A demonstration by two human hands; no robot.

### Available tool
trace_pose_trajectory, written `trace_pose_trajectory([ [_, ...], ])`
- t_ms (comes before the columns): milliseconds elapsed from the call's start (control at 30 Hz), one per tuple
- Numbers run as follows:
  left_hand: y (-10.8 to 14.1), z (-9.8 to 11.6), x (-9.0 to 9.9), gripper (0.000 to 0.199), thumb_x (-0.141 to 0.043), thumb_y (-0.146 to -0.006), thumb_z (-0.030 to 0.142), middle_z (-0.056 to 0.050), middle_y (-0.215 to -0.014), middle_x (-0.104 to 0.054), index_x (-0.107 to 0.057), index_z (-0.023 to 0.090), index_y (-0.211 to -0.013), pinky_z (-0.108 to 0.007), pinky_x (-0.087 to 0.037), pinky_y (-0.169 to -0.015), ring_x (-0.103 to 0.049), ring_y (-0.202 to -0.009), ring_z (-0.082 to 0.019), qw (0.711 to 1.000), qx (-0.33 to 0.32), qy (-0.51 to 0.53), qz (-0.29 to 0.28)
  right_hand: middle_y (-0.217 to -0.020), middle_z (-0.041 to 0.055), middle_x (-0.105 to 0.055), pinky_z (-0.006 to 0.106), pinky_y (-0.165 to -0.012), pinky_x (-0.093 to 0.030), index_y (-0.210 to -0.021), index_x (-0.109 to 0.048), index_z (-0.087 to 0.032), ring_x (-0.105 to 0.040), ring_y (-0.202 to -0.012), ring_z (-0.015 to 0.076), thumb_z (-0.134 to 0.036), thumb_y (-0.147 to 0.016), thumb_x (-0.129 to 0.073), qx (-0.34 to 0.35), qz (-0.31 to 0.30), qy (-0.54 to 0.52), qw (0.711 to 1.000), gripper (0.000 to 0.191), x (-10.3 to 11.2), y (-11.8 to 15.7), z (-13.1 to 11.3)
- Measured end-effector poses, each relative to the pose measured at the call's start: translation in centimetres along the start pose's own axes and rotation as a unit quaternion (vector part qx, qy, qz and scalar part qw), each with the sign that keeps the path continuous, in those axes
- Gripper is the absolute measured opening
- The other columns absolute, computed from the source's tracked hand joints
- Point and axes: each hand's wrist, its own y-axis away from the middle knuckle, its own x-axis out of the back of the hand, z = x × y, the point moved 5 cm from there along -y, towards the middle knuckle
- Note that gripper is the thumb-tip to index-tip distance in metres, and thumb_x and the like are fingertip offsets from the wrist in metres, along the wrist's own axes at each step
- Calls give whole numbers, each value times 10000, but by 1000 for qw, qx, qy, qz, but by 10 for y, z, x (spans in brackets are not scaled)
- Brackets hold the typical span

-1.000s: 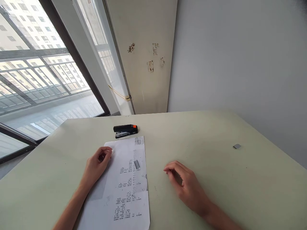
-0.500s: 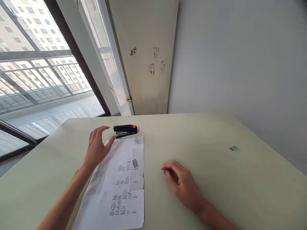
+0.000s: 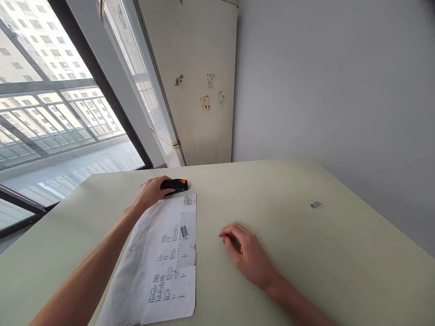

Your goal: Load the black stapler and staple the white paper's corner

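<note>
A black stapler [image 3: 177, 184] with an orange patch lies beyond the top edge of the printed paper sheets [image 3: 166, 267]. My left hand [image 3: 152, 192] is wrapped round the stapler's left end, fingers over the top and thumb along the near side. On the paper rests a small grey strip of staples [image 3: 184, 231]. To the right of the paper, my right hand [image 3: 246, 253] rests on the table with curled fingers, thumb and fingertips close together; whatever may be between them is too small to make out.
A second small grey piece [image 3: 316, 204] lies on the right part of the pale green table [image 3: 272, 190]. Behind the table stand a stained cream cabinet [image 3: 193, 122] and a grey wall [image 3: 306, 90]. A window [image 3: 50, 108] is at the left.
My left hand has moved forward and right and closed on the stapler, which it had been reaching toward with spread fingers. The view has shifted slightly; my right hand keeps its curled pose.
</note>
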Motion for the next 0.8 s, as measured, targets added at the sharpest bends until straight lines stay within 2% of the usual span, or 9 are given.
trace_pose_trajectory([
  [167, 18, 34, 11, 433, -613, -896, 594, -63, -1121, -786, -688, 291, -1197, -381, -473, -797, -707, -960, -309, 999, 0, 3, 50, -936, 44, -682, 296, -633, -516, -993, -665, -234, -626, -768, 180, -220, -1026, -471, -1, -8, -13, 1000, 198, -2, 0, 0],
  [300, 37, 86, 20, 433, -648, -895, 607, -41, -1070, -789, -693, 278, -1172, -364, -493, -782, -715, -910, -275, 996, -57, 47, 59, -1005, 57, -688, 297, -701, -542, -1049, -663, -230, -649, -858, 188, -278, -1037, -489, -4, 40, -25, 999, 181, 5, 0, 8],
  [400, 60, 129, 14, 453, -671, -879, 618, -56, -1025, -790, -709, 261, -1157, -366, -513, -742, -724, -871, -273, 991, -99, 86, 16, -1125, 90, -683, 297, -678, -541, -1112, -658, -219, -650, -901, 200, -348, -1037, -499, -24, 112, -6, 993, 218, 22, -3, 19],
  [533, 95, 173, -9, 347, -679, -904, 558, -46, -1003, -792, -720, 294, -1127, -375, -519, -719, -729, -823, -254, 979, -155, 122, -46, -1226, 117, -683, 334, -744, -558, -1148, -661, -209, -671, -999, 237, -466, -1025, -523, -74, 178, -3, 981, 317, 51, -10, 37],
  [633, 113, 192, -27, 283, -687, -918, 509, -29, -983, -788, -702, 298, -1105, -343, -500, -665, -716, -776, -223, 972, -174, 135, -76, -1165, 105, -723, 372, -852, -558, -1123, -676, -211, -687, -1044, 254, -536, -1020, -527, -102, 167, -47, 980, 373, 65, -12, 45],
  [800, 124, 207, -43, 218, -706, -920, 387, 9, -1010, -779, -668, 279, -1106, -295, -472, -636, -710, -792, -195, 969, -164, 149, -105, -1172, 78, -736, 360, -978, -533, -1089, -699, -240, -679, -1124, 244, -578, -1025, -518, -117, 80, -112, 984, 388, 70, -8, 44],
])
